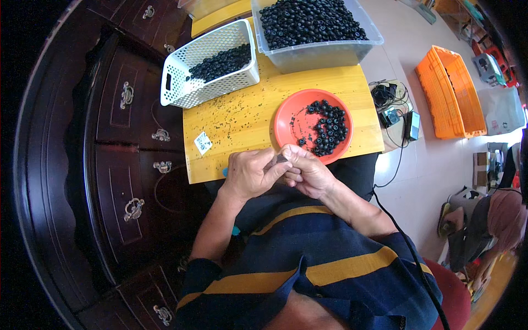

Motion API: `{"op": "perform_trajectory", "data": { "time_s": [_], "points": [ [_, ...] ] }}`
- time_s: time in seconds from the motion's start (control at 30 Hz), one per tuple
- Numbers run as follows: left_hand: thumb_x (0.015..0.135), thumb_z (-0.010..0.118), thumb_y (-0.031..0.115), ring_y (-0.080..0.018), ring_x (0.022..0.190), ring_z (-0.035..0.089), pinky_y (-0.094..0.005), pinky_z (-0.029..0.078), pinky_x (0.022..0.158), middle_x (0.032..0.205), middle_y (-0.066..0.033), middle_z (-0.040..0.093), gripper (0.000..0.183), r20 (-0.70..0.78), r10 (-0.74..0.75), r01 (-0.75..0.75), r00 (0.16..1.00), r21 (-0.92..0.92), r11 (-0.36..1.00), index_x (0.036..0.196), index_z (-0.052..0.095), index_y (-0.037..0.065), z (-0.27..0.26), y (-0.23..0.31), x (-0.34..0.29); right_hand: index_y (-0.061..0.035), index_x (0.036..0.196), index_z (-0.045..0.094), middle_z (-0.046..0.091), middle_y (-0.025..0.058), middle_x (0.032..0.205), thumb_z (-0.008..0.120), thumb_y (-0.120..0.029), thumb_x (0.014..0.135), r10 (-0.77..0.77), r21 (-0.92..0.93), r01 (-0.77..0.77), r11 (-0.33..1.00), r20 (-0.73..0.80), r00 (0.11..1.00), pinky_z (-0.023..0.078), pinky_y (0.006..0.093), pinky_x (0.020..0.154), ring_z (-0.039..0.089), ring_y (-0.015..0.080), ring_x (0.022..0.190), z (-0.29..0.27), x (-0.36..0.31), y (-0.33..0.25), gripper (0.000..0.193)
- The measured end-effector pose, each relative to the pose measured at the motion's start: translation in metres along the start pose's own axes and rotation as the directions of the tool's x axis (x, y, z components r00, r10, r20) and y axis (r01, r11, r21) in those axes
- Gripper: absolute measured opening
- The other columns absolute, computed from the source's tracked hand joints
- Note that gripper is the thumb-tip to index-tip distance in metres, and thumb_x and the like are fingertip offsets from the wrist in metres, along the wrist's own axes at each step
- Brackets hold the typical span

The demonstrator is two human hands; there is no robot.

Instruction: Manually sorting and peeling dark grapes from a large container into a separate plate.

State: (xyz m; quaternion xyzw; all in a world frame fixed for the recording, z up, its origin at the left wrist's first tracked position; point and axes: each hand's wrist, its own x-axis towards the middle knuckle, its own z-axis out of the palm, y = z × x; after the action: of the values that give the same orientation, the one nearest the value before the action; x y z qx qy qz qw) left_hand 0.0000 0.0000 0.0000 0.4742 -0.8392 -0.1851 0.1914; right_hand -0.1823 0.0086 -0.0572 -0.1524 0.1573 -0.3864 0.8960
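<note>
Here the left hand (250, 171) and right hand (309, 173) meet, fingers curled around a small greyish piece (281, 158) (which pinches it, I cannot tell), near the red round plastic bowl (284, 118) of glossy black ring-shaped pieces (333, 130), where a loosened grip could drop it.

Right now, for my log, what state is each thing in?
Left hand: bent, grip hidden.
Right hand: curled, contents unclear.
Red plastic bowl: partly filled with black pieces.
White perforated basket: partly filled, uncovered.
Clear plastic bin: heaped, uncovered.
Yellow wooden table: littered.
Orange crate: open-topped.
Dark wooden drawers: shut.
</note>
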Motion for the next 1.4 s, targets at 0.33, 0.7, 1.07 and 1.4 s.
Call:
{"op": "perform_trajectory", "data": {
  "time_s": [0.33,0.7,1.07,1.4],
  "points": [
    [0.083,0.080,0.018,-0.0171,0.062,0.067,-0.0311,0.051,0.057,0.072,-0.0081,0.067,0.021,-0.101,-0.035,0.011,0.994,-0.228,0.974,0.093,0.067,0.004,-0.005,0.009,0.009,-0.0157,0.092,0.054,0.034,-0.0099,0.063,0.054,-0.034,0.105,0.071,0.030,-0.069,0.997,-0.068,0.995,0.037,0.0217,0.052,0.031,0.0037,0.051,0.002,-0.005,-0.004,0.022],
    [0.087,0.073,0.040,-0.0326,0.072,0.071,-0.0436,0.055,0.068,0.078,-0.0158,0.071,0.038,-0.439,-0.228,0.341,0.869,0.198,0.919,0.104,0.069,0.006,-0.086,-0.056,0.097,-0.0065,0.116,0.058,0.037,-0.0064,0.070,0.049,-0.037,0.106,0.112,0.218,-0.058,0.974,-0.244,0.963,0.033,0.0243,0.051,0.033,0.0063,0.054,0.001,-0.010,-0.013,0.034],
    [0.086,0.074,0.035,-0.0235,0.062,0.064,-0.0390,0.050,0.061,0.072,-0.0112,0.065,0.039,0.194,-0.419,0.447,0.887,-0.131,0.885,0.101,0.066,-0.001,0.042,-0.070,0.019,-0.0048,0.100,0.061,0.033,-0.0090,0.061,0.056,-0.036,0.103,0.249,-0.152,-0.223,0.963,0.186,0.950,0.028,0.0186,0.042,0.030,0.0025,0.048,0.006,-0.014,-0.012,0.031],
    [0.093,0.065,0.021,-0.0061,0.050,0.050,-0.0218,0.040,0.043,0.071,-0.0010,0.058,0.030,0.356,-0.513,0.602,0.781,-0.648,0.467,0.112,0.055,0.001,0.061,-0.054,0.043,-0.0055,0.100,0.061,0.033,-0.0096,0.062,0.056,-0.040,0.103,0.294,-0.228,-0.250,0.941,0.186,0.938,0.026,0.0197,0.043,0.030,0.0033,0.049,0.005,-0.015,-0.005,0.035]
  ]
}}
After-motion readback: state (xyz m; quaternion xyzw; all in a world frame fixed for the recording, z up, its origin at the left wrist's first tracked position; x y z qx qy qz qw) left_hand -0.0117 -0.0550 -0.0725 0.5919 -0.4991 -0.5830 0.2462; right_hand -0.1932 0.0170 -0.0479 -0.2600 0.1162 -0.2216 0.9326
